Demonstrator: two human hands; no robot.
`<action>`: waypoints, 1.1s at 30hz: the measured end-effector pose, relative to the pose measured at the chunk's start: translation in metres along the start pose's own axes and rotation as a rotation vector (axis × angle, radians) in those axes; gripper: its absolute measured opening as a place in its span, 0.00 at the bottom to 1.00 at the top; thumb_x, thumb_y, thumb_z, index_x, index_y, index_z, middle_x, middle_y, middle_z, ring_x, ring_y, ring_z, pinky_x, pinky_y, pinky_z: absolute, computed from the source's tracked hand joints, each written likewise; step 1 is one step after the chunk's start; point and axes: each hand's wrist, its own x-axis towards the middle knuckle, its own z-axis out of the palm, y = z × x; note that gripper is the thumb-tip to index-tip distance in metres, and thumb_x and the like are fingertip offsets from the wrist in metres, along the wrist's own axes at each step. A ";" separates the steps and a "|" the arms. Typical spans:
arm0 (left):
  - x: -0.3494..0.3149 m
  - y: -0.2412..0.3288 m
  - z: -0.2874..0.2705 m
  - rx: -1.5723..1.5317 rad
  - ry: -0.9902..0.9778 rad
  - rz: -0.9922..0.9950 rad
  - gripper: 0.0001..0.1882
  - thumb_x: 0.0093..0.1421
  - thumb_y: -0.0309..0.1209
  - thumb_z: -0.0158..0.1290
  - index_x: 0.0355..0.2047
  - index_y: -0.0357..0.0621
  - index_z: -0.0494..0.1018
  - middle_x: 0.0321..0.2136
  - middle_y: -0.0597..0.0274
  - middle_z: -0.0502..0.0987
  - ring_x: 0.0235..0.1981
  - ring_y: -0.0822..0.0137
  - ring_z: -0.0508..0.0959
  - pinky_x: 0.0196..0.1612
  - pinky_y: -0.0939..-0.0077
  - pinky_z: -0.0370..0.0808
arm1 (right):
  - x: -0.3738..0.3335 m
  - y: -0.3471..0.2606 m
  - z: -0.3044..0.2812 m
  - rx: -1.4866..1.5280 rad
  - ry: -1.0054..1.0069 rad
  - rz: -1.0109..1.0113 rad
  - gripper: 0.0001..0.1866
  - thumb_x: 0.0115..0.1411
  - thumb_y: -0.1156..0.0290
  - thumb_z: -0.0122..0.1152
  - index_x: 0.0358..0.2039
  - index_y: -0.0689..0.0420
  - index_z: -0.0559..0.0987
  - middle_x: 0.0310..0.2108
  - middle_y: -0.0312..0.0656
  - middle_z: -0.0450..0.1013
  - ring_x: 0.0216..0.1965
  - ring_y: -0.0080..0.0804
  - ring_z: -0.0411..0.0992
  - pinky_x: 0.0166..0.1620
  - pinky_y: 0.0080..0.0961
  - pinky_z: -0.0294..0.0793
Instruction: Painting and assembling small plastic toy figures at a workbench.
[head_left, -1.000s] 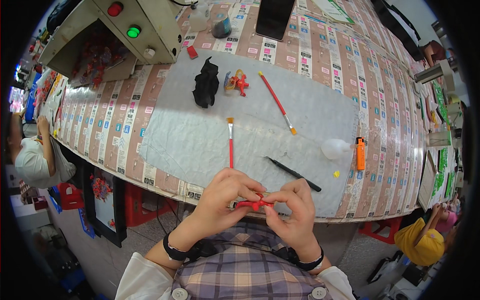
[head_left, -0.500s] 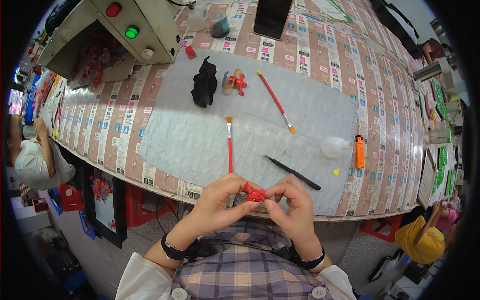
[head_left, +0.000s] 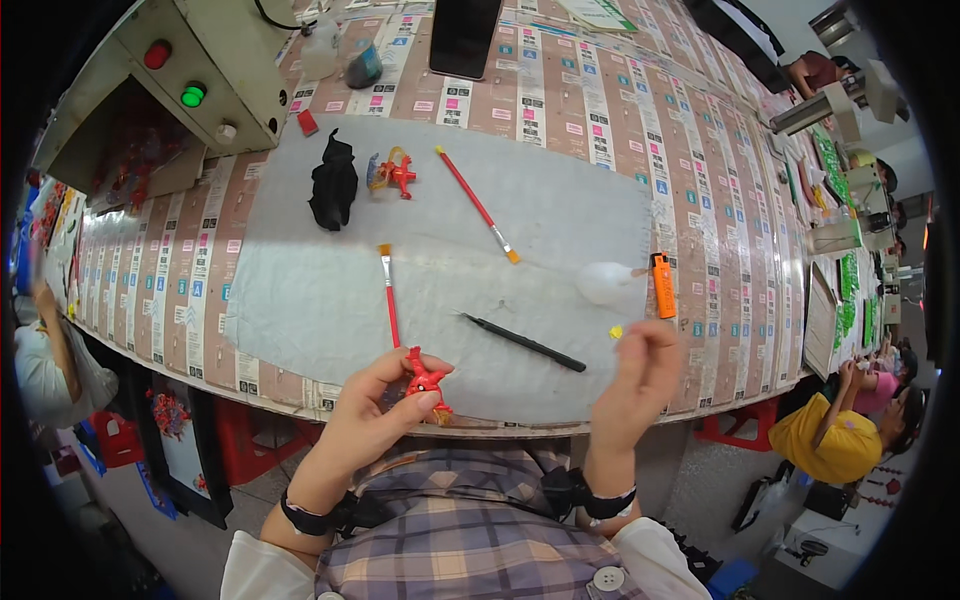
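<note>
My left hand is closed on a small red toy figure, pinched between thumb and fingers at the table's front edge. My right hand is apart from it, over the right part of the grey sheet. Its fingertips are blurred beside a small yellow lump, and whether they touch it I cannot tell. Between the hands lie black tweezers. A red-handled brush lies just beyond my left hand. Farther off are a second red brush and another red figure with translucent yellowish parts.
On the grey sheet are a crumpled black cloth and a white squeeze bottle. An orange lighter lies at its right edge. A metal box with lights stands back left; a phone is at the back. Other people sit at both sides.
My right hand has let go of the red figure and moved right toward the yellow lump. My left hand keeps the figure, now more upright. The whole view has shifted, moving the table's contents leftward.
</note>
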 end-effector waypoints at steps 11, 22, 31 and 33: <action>-0.001 0.006 -0.001 -0.030 -0.141 0.015 0.09 0.54 0.28 0.55 0.35 0.41 0.69 0.32 0.69 0.70 0.36 0.78 0.69 0.43 0.83 0.65 | 0.042 0.058 -0.007 -0.263 -0.342 0.138 0.27 0.50 0.74 0.62 0.50 0.61 0.66 0.45 0.44 0.67 0.46 0.29 0.65 0.48 0.25 0.63; -0.001 0.012 0.004 -0.098 -0.068 0.003 0.19 0.55 0.25 0.53 0.48 0.42 0.65 0.30 0.70 0.65 0.29 0.81 0.67 0.24 0.90 0.69 | 0.005 -0.014 0.008 0.383 -0.258 0.245 0.24 0.53 0.62 0.61 0.45 0.63 0.67 0.36 0.46 0.73 0.38 0.27 0.70 0.44 0.20 0.66; -0.002 0.007 -0.002 0.010 -0.086 0.077 0.24 0.50 0.27 0.59 0.47 0.45 0.65 0.30 0.71 0.66 0.32 0.79 0.68 0.38 0.83 0.66 | -0.015 -0.020 0.009 0.442 -0.349 0.367 0.36 0.45 0.46 0.66 0.40 0.64 0.66 0.28 0.41 0.68 0.24 0.27 0.69 0.28 0.23 0.67; -0.003 0.005 -0.002 0.029 -0.097 0.109 0.24 0.48 0.26 0.60 0.46 0.46 0.65 0.30 0.71 0.66 0.33 0.79 0.68 0.40 0.83 0.65 | -0.016 -0.022 0.008 0.423 -0.344 0.387 0.34 0.43 0.45 0.67 0.35 0.62 0.66 0.26 0.37 0.66 0.23 0.23 0.66 0.27 0.18 0.65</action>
